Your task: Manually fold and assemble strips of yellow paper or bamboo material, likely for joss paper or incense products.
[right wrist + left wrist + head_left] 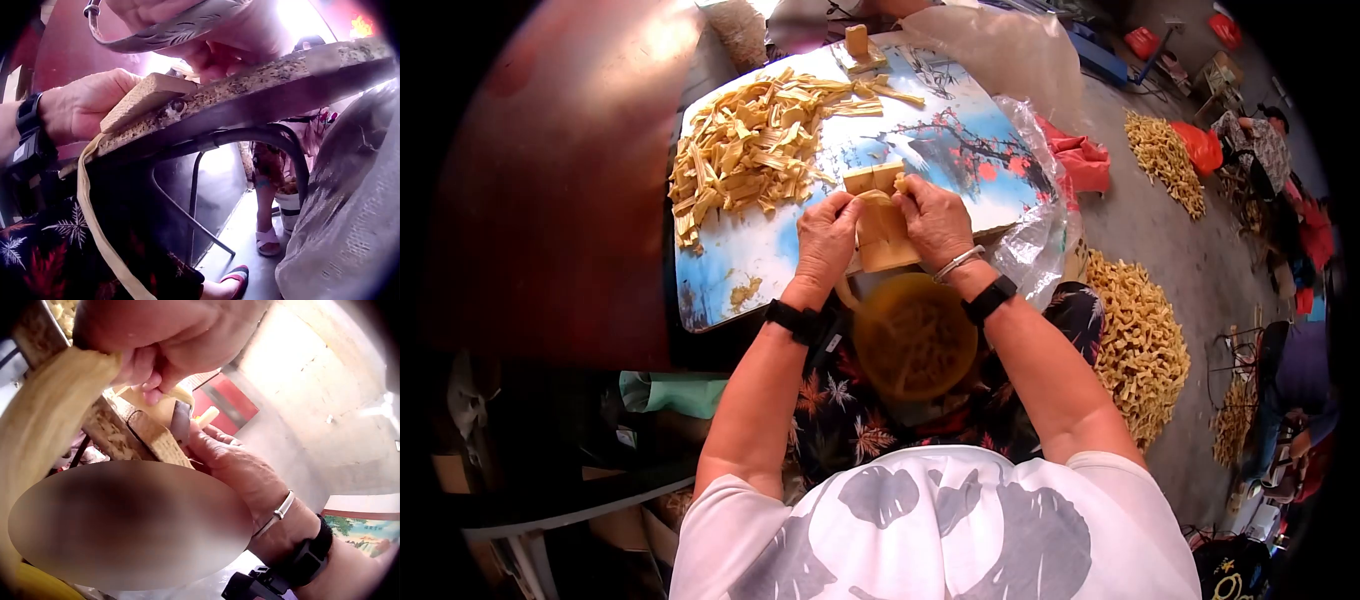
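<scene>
My left hand (828, 232) grips a long, pale yellow dried strip (56, 394); the strip's free end hangs below the table edge. Opposite it, my right hand (935, 220) pinches a short yellow piece (206, 417) between thumb and fingers. Between the hands lies a wooden board (887, 240), projecting over the table edge, with an upright wooden block (873, 179) at its far end. A dark metal plate (180, 422) stands close to the right fingertips. Below the hands, at my lap, a yellow basin (960, 322) contains short pieces.
A heap of dried strips (745, 140) covers the left of the painted table (800, 245). Another wooden block (857, 45) stands at its far edge. Clear plastic (1040, 240) hangs at the right. Piles of short pieces (1138, 345) lie on the floor, with people (1260, 145) beyond.
</scene>
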Tool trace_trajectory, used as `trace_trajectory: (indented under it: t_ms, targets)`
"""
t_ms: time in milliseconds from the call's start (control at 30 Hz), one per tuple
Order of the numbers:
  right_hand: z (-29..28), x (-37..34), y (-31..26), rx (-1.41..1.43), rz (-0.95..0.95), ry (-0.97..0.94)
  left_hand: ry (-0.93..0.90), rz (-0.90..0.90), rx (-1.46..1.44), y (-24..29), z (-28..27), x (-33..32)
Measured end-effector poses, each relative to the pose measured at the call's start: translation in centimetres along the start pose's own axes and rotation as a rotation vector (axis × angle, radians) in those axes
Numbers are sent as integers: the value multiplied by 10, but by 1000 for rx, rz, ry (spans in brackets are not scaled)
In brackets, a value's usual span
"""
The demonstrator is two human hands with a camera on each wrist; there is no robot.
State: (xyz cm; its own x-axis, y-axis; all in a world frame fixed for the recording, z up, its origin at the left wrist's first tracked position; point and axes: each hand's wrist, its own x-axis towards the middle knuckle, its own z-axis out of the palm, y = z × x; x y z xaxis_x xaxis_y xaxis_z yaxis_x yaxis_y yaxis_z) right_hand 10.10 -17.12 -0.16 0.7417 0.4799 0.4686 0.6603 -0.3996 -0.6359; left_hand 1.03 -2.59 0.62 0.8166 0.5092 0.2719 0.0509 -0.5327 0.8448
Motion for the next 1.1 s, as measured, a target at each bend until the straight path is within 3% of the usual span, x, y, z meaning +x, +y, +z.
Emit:
trace_trajectory:
  t_ms: [100, 200, 233, 333, 367, 467, 533, 600, 667, 700, 733, 767, 867, 933, 967, 1067, 1100]
  targets:
    - [-4, -6, 4, -49, -10, -43, 21, 14, 85, -1, 1, -3]
    - [-20, -17, 9, -43, 37, -100, 127, -88, 29, -9, -7, -2]
    - [-27, -21, 9, -24, 59, -123, 59, -145, -70, -14, -14, -2]
    - [-52, -44, 9, 138, -14, -157, -113, -417, -801, 6, -34, -30]
    - [-59, -54, 7, 143, -4, -209, -171, -378, -866, 6, -36, -39]
    - [-82, -76, -18, 138, 103, -315, -123, -284, -777, 27, -22, -75]
    - [-74, -89, -32, 210, 135, -250, -151, -256, -636, 33, -11, -96]
    - [-56, -100, -35, 314, -103, -132, -206, -200, -576, 60, -3, -117]
    - [-51, -110, -44, 413, -32, -66, -179, -140, -441, 33, 14, -134]
    - [-54, -115, -49, 380, 2, -45, -85, -211, -550, 42, 18, -142]
    - [-55, -119, -49, 342, -24, -18, -14, -218, -418, 32, 20, -149]
    - [-59, -125, -50, 283, -43, -62, -63, -466, -446, 23, 14, -157]
    - [-60, -150, -51, 223, -130, -140, -360, -1142, -1048, 24, 3, -171]
    - [-54, -171, -52, 286, -158, -254, -277, -1140, -1096, 24, 10, -176]
    - [-54, -179, -57, 323, -187, -208, -232, -1142, -1119, 22, 13, -180]
    - [-62, -195, -60, 418, -129, -352, -452, -870, -974, -5, 10, -178]
    - [-65, -195, -59, 374, -109, -289, -403, -846, -824, 3, 14, -180]
